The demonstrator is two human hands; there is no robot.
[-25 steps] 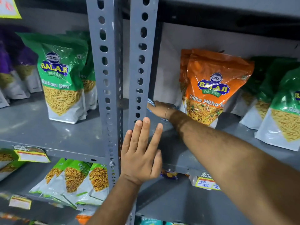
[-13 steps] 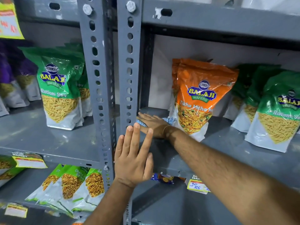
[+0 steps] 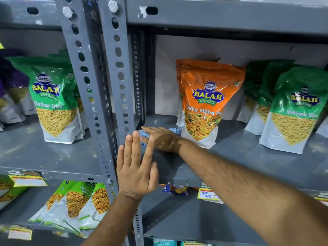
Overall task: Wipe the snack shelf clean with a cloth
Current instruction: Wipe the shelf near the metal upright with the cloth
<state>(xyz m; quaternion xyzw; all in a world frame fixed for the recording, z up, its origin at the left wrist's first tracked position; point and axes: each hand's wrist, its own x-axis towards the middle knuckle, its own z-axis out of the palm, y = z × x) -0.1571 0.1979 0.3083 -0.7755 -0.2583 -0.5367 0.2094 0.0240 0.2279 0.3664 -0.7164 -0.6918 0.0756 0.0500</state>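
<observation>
Currently right hand (image 3: 160, 137) flat, pressing cloth (image 3: 174, 130) at shelf (image 3: 236, 148) left corner; left hand (image 3: 135, 167) open, empty; right stretch likely unwiped.

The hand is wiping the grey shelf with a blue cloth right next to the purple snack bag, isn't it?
Not quite. The head view shows the right hand pressing the blue checked cloth on the grey metal shelf beside the orange Tikha Mitha snack bag, not a purple one. The rest is right.
</observation>
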